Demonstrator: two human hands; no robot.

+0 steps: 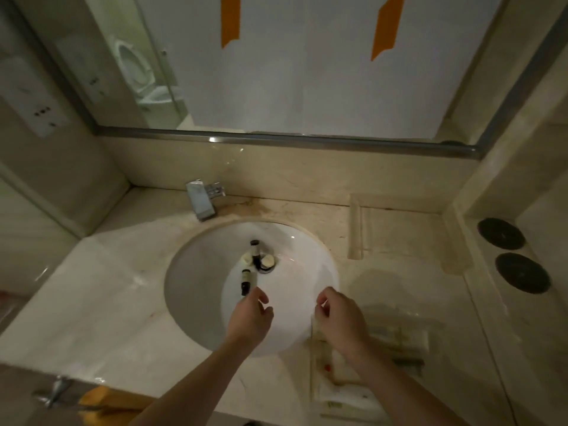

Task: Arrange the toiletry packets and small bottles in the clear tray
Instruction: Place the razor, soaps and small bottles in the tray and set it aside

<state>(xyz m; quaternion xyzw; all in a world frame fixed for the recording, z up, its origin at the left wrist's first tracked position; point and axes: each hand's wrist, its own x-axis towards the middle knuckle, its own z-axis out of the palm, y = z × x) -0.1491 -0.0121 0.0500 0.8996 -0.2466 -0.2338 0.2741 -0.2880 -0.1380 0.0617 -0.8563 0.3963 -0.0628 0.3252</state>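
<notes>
Two small bottles with black caps lie in the white sink [196, 290]: one bottle [246, 280] nearer me, the other bottle [255, 253] by the drain. Two round cream pieces [268, 260] sit at the drain. My left hand [250, 316] hovers over the basin, fingers apart and empty, its fingertips just short of the nearer bottle. My right hand [338, 315] is at the sink's right rim with thumb and forefinger pinched; whether it holds anything is unclear. A clear tray [356, 229] stands at the back right. Toiletry packets [347, 395] lie at the front right, partly under my right forearm.
A chrome tap [201, 199] stands behind the basin, below the mirror's metal rail [276, 139]. Two dark round coasters [510, 253] rest on the raised ledge at far right. A metal handle [53, 392] and something orange [95, 401] sit at the front left edge.
</notes>
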